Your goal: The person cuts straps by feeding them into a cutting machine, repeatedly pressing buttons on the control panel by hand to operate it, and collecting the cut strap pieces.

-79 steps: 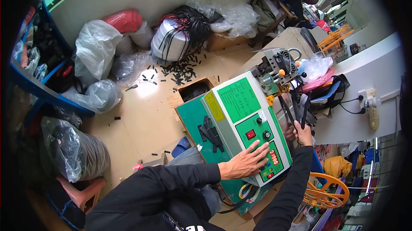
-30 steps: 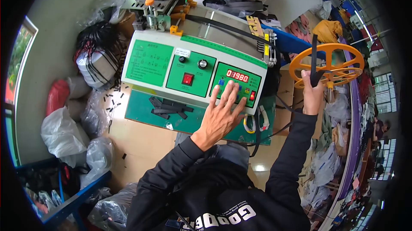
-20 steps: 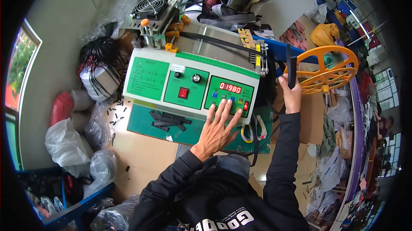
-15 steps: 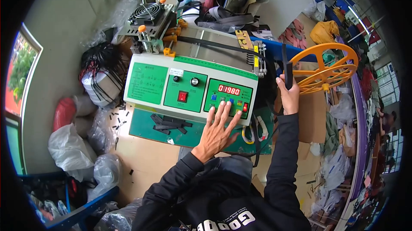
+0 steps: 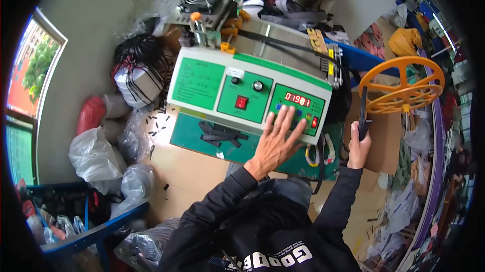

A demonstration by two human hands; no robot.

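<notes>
My left hand [image 5: 277,143] rests with fingers apart on the button panel of a white and green strap-cutting machine [image 5: 199,108], just below its red digital display [image 5: 298,99]. At the machine's right, my right hand [image 5: 359,146] is closed around black strap pieces [image 5: 364,115] that stick up past the thumb. A black strap [image 5: 280,43] runs across the machine's metal top. Several cut black strap pieces [image 5: 222,134] lie on the green table [image 5: 189,130] in front.
An orange reel [image 5: 404,108] stands right of the machine, beside a cardboard box [image 5: 384,151]. White and yellow-handled scissors [image 5: 328,148] lie near the table's right end. Plastic bags [image 5: 93,156] and a blue-rimmed bin [image 5: 96,231] occupy the left. Black scraps litter the floor.
The camera view has shifted, so the machine appears farther right and lower. The display's last digits have changed. My right hand has lowered relative to the reel, still holding the strap pieces.
</notes>
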